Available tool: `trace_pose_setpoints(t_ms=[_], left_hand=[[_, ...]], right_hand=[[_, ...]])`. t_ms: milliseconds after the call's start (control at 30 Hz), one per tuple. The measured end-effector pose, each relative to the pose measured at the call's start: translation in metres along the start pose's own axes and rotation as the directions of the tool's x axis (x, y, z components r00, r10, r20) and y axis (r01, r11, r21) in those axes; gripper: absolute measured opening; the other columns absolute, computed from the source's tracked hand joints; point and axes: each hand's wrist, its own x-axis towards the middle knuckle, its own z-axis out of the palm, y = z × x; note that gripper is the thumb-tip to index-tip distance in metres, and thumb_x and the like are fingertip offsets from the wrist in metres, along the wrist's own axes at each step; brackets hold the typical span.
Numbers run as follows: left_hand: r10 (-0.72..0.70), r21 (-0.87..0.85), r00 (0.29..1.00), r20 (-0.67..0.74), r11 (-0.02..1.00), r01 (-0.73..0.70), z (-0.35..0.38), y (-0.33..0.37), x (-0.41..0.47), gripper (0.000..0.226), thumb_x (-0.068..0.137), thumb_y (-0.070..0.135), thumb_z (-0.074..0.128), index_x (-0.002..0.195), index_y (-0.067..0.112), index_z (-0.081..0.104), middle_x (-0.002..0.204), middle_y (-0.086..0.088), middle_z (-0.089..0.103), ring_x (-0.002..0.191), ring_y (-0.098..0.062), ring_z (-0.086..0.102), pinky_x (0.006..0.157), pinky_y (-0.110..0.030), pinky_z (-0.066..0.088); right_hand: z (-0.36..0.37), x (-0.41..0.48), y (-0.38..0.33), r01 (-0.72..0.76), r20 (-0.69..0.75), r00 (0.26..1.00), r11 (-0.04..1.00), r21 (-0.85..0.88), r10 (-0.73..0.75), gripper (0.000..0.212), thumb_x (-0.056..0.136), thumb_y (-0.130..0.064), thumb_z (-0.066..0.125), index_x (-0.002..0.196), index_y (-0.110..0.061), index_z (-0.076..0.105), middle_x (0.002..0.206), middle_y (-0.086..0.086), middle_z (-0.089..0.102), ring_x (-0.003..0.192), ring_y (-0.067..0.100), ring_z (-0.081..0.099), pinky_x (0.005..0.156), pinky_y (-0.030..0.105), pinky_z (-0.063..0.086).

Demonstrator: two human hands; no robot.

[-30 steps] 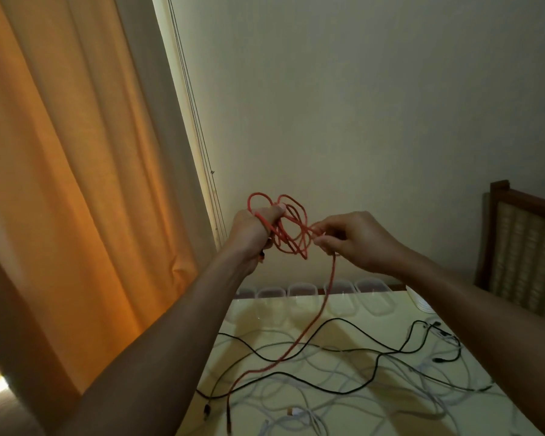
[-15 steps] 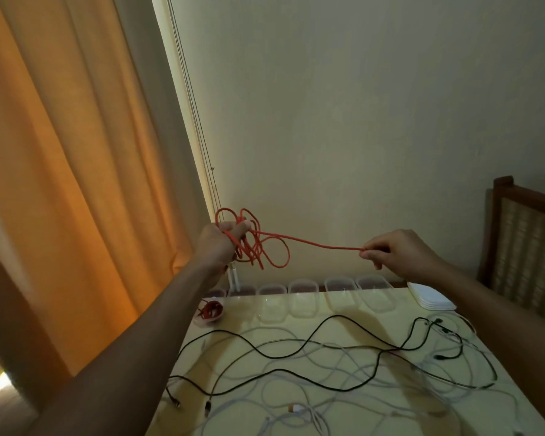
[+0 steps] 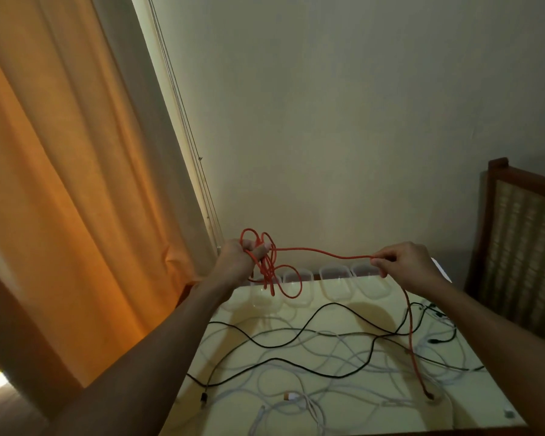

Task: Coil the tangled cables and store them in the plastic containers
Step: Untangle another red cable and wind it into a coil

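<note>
My left hand (image 3: 239, 262) grips several loops of an orange cable (image 3: 321, 251) held up above the table's far edge. A strand of that cable runs right to my right hand (image 3: 403, 262), which pinches it between thumb and fingers. From there the cable drops to the table, its end lying near the front right. A row of clear plastic containers (image 3: 334, 283) stands along the far edge of the table, partly hidden behind the loops. Black cables (image 3: 280, 343) and white cables (image 3: 328, 376) lie tangled across the tabletop.
The pale yellow table (image 3: 372, 404) stands against a beige wall. An orange curtain (image 3: 60, 184) hangs at the left. A wooden chair back (image 3: 523, 247) with woven cane stands at the right.
The view and both hands have shifted. The orange strand between my hands now sags slightly, and the cable's tail hangs from my right hand to the table's front right.
</note>
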Motion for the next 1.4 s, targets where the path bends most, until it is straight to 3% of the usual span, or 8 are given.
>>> trace_pose_setpoints(t_ms=[167, 267, 433, 567, 633, 900, 1267, 1400], left_hand=[[-0.018, 0.125, 0.995, 0.101, 0.992, 0.005, 0.012, -0.004, 0.006, 0.016, 0.089, 0.03, 0.078, 0.085, 0.016, 0.072, 0.085, -0.001, 0.076, 0.086, -0.015, 0.072, 0.08, -0.034, 0.056], [-0.048, 0.383, 0.961, 0.272, 0.922, -0.062, 0.017, -0.004, 0.008, 0.035, 0.081, 0.027, 0.085, 0.108, 0.012, 0.069, 0.1, -0.005, 0.072, 0.09, -0.017, 0.067, 0.072, -0.024, 0.055], [-0.059, 0.706, 0.963, 0.265, 0.692, -0.151, 0.027, 0.002, 0.009, 0.064, 0.09, 0.026, 0.076, 0.144, 0.015, 0.043, 0.141, -0.011, 0.042, 0.129, -0.027, 0.046, 0.102, -0.034, 0.044], [-0.029, 0.75, 0.952, 0.305, 0.623, -0.221, 0.034, 0.015, 0.008, 0.046, 0.097, 0.021, 0.067, 0.136, 0.015, 0.043, 0.139, -0.01, 0.031, 0.103, -0.02, 0.053, 0.087, -0.029, 0.047], [0.031, 0.731, 0.955, 0.296, 0.636, -0.247, 0.036, 0.022, 0.01, 0.043, 0.095, 0.012, 0.067, 0.13, 0.018, 0.041, 0.135, -0.006, 0.027, 0.095, -0.016, 0.052, 0.08, -0.025, 0.047], [0.355, 0.547, 0.897, 0.263, 0.711, -0.442, 0.03, 0.048, 0.014, 0.013, 0.099, 0.015, 0.062, 0.106, 0.024, 0.058, 0.109, 0.0, 0.055, 0.09, -0.01, 0.054, 0.084, -0.031, 0.05], [0.404, 0.122, 0.909, 0.103, 0.902, -0.415, -0.019, 0.072, -0.036, 0.016, 0.101, 0.017, 0.06, 0.116, 0.025, 0.06, 0.092, 0.0, 0.065, 0.074, -0.004, 0.06, 0.067, -0.025, 0.052], [0.383, -0.043, 0.916, 0.119, 0.924, -0.381, -0.025, 0.076, -0.056, 0.017, 0.102, 0.014, 0.059, 0.116, 0.023, 0.061, 0.091, -0.004, 0.067, 0.072, -0.011, 0.058, 0.062, -0.027, 0.05]], right_hand=[[0.0, 0.0, 0.017, -0.053, -0.043, 0.998, 0.999, -0.009, 0.053, 0.017, 0.092, -0.02, 0.069, 0.078, -0.024, 0.079, 0.063, -0.007, 0.071, 0.066, 0.009, 0.065, 0.058, 0.025, 0.044], [0.0, 0.001, 0.028, -0.11, -0.069, 0.992, 0.994, -0.003, 0.11, 0.024, 0.088, -0.016, 0.07, 0.066, -0.023, 0.074, 0.061, -0.004, 0.069, 0.062, 0.017, 0.066, 0.053, 0.025, 0.042], [0.006, -0.007, 0.038, -0.219, -0.075, 0.973, 0.976, 0.008, 0.219, 0.01, 0.09, -0.012, 0.07, 0.086, -0.009, 0.077, 0.063, 0.002, 0.067, 0.057, 0.012, 0.063, 0.045, 0.012, 0.042], [0.017, -0.011, 0.028, -0.175, -0.002, 0.984, 0.979, 0.104, 0.176, 0.008, 0.093, -0.012, 0.069, 0.094, -0.013, 0.076, 0.073, -0.001, 0.071, 0.067, 0.014, 0.069, 0.053, 0.02, 0.051], [0.024, -0.013, 0.009, -0.101, 0.051, 0.994, 0.979, 0.176, 0.093, 0.014, 0.093, -0.015, 0.07, 0.106, -0.018, 0.075, 0.086, -0.003, 0.072, 0.071, 0.01, 0.069, 0.054, 0.01, 0.047], [0.049, -0.021, -0.088, 0.077, 0.19, 0.963, 0.875, 0.478, -0.189, 0.046, 0.096, -0.03, 0.067, 0.141, -0.026, 0.056, 0.119, -0.014, 0.069, 0.112, -0.001, 0.062, 0.099, 0.023, 0.05], [0.069, -0.039, -0.141, 0.102, -0.144, 0.99, 0.739, 0.666, -0.007, 0.018, 0.096, -0.025, 0.067, 0.113, -0.023, 0.061, 0.095, -0.004, 0.062, 0.085, 0.005, 0.06, 0.077, 0.021, 0.05], [0.067, -0.053, -0.159, 0.091, -0.032, 0.995, 0.735, 0.672, -0.094, 0.017, 0.101, -0.026, 0.06, 0.116, -0.021, 0.064, 0.102, -0.001, 0.07, 0.096, 0.012, 0.066, 0.084, 0.026, 0.054]])
